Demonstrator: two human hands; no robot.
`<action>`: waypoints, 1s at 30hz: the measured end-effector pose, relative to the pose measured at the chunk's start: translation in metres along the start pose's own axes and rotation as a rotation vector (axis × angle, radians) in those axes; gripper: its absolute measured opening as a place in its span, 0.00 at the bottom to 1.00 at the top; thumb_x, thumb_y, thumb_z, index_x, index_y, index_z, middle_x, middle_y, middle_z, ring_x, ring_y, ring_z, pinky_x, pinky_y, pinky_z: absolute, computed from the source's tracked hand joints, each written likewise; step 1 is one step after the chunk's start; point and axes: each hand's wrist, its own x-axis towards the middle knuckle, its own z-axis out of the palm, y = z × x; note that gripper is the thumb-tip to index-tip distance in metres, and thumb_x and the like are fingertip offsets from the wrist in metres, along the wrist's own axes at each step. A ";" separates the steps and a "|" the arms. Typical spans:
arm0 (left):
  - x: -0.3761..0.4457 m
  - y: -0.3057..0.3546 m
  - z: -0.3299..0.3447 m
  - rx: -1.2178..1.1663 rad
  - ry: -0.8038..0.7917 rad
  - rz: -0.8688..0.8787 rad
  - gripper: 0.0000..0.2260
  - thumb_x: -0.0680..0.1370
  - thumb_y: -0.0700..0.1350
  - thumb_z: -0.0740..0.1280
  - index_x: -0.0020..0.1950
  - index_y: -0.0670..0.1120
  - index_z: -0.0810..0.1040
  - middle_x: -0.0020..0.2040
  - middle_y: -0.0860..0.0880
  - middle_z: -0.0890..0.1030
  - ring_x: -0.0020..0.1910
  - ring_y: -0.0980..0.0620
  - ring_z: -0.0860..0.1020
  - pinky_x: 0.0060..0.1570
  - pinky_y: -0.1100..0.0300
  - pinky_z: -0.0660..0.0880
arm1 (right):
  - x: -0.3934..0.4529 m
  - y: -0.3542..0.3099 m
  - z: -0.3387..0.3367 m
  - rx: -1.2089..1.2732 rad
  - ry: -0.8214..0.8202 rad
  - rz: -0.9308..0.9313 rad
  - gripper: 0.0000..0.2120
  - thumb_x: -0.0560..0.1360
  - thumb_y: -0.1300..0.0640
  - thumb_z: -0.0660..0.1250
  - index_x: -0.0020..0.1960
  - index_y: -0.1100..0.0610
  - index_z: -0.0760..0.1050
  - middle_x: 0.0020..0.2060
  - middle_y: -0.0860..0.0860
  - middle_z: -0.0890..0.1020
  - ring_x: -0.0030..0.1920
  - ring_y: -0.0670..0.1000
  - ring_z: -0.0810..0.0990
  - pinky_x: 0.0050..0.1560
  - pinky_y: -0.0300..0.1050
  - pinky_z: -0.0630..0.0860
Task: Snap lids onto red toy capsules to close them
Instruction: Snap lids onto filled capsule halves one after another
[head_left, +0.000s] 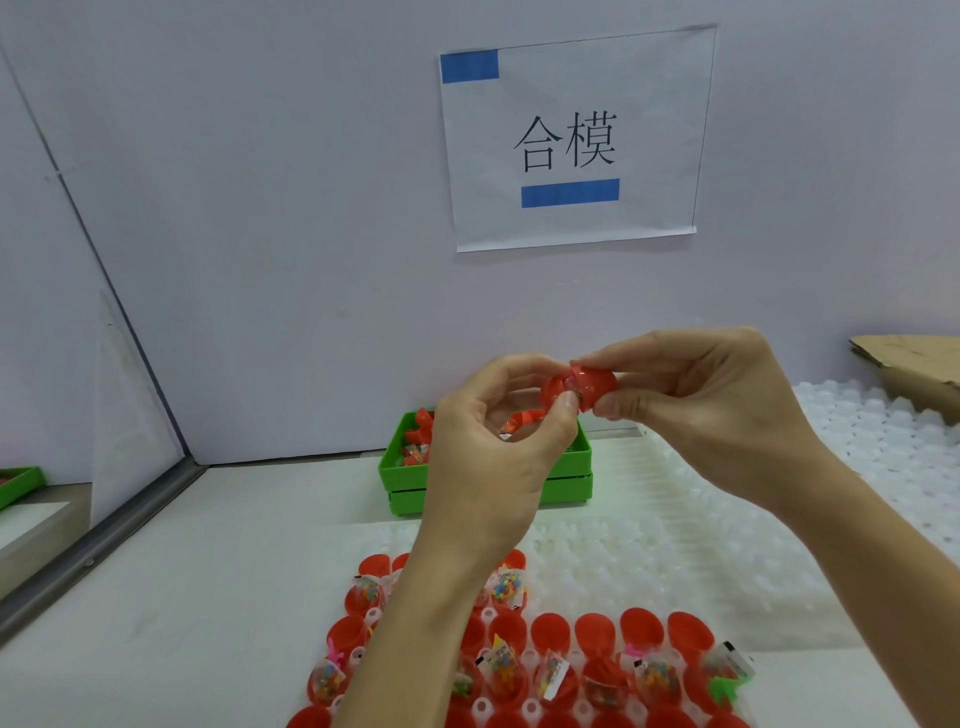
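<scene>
Left hand (493, 447): raised mid-frame, thumb and curled fingers pinching the left half of one red capsule (579, 387). Right hand (696, 400): thumb and forefinger pinching the capsule's lid side; halves not fully joined, contents visible at the seam. Behind and below the hands: green bin (566, 467) holding red capsules. Nearest the camera, on the white surface (208, 571): rows of open red capsule halves (597, 634), several with small packaged toys. Wall: paper sign (571, 140).

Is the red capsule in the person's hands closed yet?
Not yet: the red capsule shows a gap between its halves, pinched by the left hand and right hand.
</scene>
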 end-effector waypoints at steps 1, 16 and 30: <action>0.000 0.000 0.000 0.018 0.001 0.007 0.05 0.76 0.40 0.72 0.49 0.50 0.83 0.44 0.56 0.84 0.48 0.59 0.82 0.45 0.72 0.76 | 0.000 0.000 0.000 0.002 0.001 0.000 0.17 0.67 0.74 0.73 0.47 0.54 0.83 0.42 0.45 0.87 0.43 0.47 0.87 0.44 0.36 0.81; 0.000 -0.001 -0.002 0.237 -0.015 0.126 0.07 0.78 0.41 0.70 0.49 0.54 0.82 0.43 0.59 0.84 0.47 0.59 0.82 0.45 0.70 0.78 | -0.001 0.003 0.004 -0.003 0.012 0.026 0.16 0.68 0.72 0.73 0.49 0.55 0.83 0.43 0.46 0.87 0.43 0.48 0.87 0.44 0.36 0.81; -0.001 0.002 0.000 -0.026 0.004 0.002 0.13 0.68 0.49 0.75 0.51 0.57 0.82 0.46 0.59 0.86 0.49 0.59 0.84 0.49 0.67 0.79 | 0.000 -0.004 0.001 0.042 0.036 0.038 0.13 0.65 0.63 0.74 0.49 0.54 0.83 0.43 0.48 0.87 0.41 0.49 0.87 0.43 0.37 0.82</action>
